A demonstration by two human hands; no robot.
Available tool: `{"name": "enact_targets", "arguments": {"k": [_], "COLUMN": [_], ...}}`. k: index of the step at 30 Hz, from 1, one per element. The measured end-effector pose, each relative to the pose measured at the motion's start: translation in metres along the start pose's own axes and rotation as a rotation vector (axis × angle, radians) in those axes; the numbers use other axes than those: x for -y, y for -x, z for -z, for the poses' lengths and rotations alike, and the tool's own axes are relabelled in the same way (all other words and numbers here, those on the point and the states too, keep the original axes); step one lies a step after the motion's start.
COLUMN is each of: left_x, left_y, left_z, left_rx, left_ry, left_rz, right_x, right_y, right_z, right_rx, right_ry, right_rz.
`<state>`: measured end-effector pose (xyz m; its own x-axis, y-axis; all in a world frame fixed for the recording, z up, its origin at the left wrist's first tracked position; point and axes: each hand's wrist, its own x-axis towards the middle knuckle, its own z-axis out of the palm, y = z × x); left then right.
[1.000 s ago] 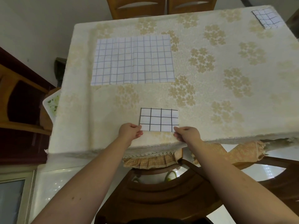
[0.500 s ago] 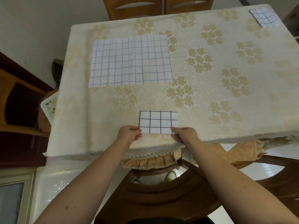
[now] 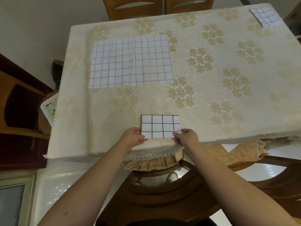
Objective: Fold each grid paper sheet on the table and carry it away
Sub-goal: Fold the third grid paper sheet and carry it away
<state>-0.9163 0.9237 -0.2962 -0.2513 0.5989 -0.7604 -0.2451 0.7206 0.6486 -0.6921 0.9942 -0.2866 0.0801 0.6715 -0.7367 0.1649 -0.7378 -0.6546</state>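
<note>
A table (image 3: pixel 211 111) covered by a cream floral cloth is seen; a large unfolded grid sheet (image 3: pixel 131 61) lies flat at far left. A small folded grid sheet (image 3: pixel 160 126) lies at the near edge, its near corners pinched by the left hand (image 3: pixel 132 138) and right hand (image 3: pixel 186 137). A smaller folded piece (image 3: pixel 264 16) is noted at the far right corner.

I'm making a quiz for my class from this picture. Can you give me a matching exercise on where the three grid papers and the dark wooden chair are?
Things:
1. small folded paper
2. large grid sheet
3. corner paper
4. dark wooden chair

Places:
A. far right table corner
B. flat on the left, untouched
C. near edge, in both hands' grip
D. below the near edge

Pairs: 1-C, 2-B, 3-A, 4-D
</note>
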Motion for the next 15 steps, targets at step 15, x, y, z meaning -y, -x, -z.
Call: {"name": "enact_targets", "arguments": {"k": [15], "left_x": [0.002], "left_y": [-0.005], "left_z": [-0.013], "left_rx": [-0.047], "left_ry": [-0.033], "left_rz": [-0.084], "right_x": [-0.022], "right_y": [0.001], "right_z": [0.031], "right_rx": [0.204], "right_ry": [0.097], "right_rz": [-0.049]}}
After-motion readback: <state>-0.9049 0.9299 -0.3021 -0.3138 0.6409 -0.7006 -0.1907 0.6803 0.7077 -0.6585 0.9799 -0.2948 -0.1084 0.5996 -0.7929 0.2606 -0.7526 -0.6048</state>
